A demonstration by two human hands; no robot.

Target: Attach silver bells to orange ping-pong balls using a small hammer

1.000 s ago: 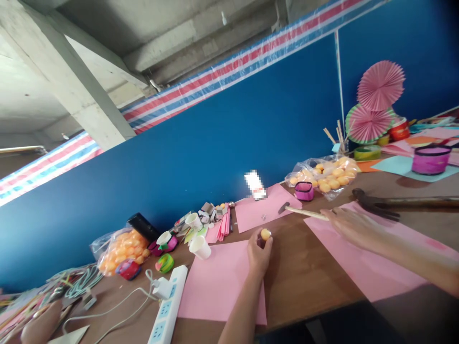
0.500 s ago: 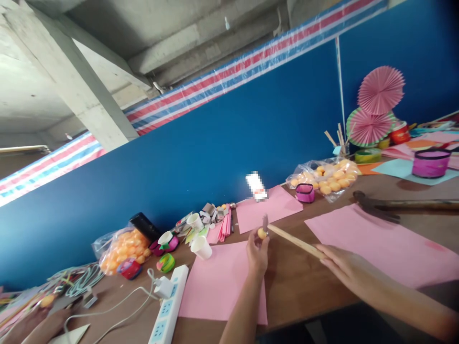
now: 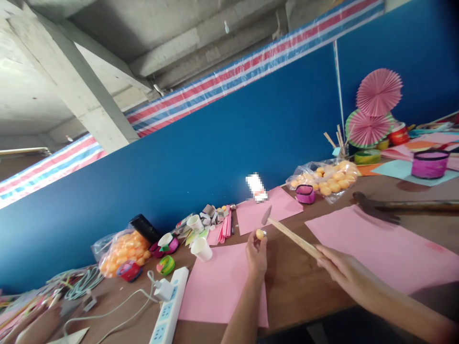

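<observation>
My left hand (image 3: 256,254) pinches a small orange ball (image 3: 260,234) and holds it up above the brown table (image 3: 297,282). My right hand (image 3: 340,270) grips the wooden handle of a small hammer (image 3: 287,232). The hammer's dark metal head sits just up and to the right of the ball, a little apart from it. A pink paper sheet (image 3: 218,282) lies under my left forearm. A second pink sheet (image 3: 387,248) lies beyond my right hand.
Two clear bags of orange balls (image 3: 124,248) (image 3: 328,177) lie along the blue partition (image 3: 215,143). A white power strip (image 3: 168,306), white paper cups (image 3: 201,248), a larger hammer (image 3: 398,206), pink paper fans (image 3: 378,91) and a purple container (image 3: 429,163) are also on the table.
My right hand picked up the small hammer from the table and swung its head over to the ball. In the last half second the head lifted slightly away from the ball.
</observation>
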